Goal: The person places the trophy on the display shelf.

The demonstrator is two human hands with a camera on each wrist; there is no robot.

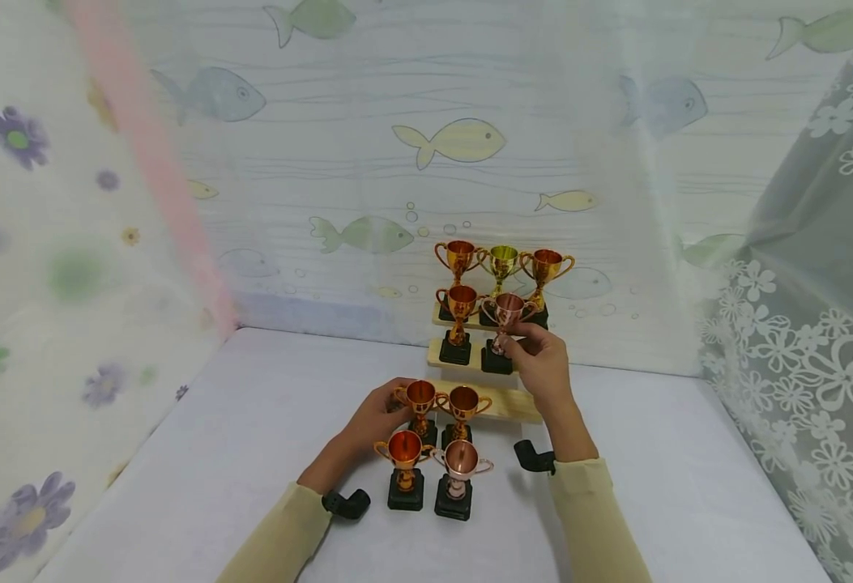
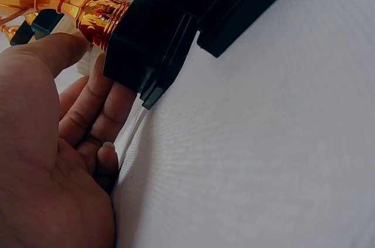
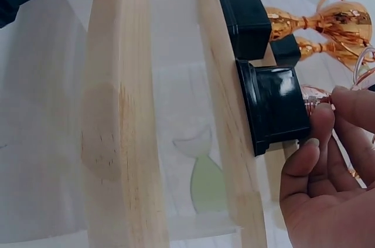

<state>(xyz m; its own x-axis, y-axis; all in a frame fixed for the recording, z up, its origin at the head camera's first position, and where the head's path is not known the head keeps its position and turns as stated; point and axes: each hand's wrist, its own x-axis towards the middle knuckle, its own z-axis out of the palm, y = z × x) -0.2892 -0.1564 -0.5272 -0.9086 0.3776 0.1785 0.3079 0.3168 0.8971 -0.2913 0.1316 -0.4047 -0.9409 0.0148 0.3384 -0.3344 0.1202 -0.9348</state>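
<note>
My right hand (image 1: 545,366) pinches the stem of a rose-gold trophy cup (image 1: 509,309) on the middle step of a wooden tiered stand (image 1: 517,405). In the right wrist view its black base (image 3: 280,104) rests on the board, thumb and fingers at the narrow stem. Lower down, my left hand (image 1: 381,419) holds an orange-gold trophy cup (image 1: 420,395) in front of the stand. The left wrist view has the thumb at that cup's stem (image 2: 102,19) and curled fingers against its black base (image 2: 140,48). Beside it stands another orange-gold cup (image 1: 465,401).
Nearest me on the white table (image 1: 200,470) stand an orange-red cup (image 1: 406,448) and a rose-gold cup (image 1: 462,460). One gold cup (image 1: 462,302) shares the middle step. Three more, including a yellow-gold one (image 1: 503,261), line the top step, before a fish-print curtain (image 1: 368,186).
</note>
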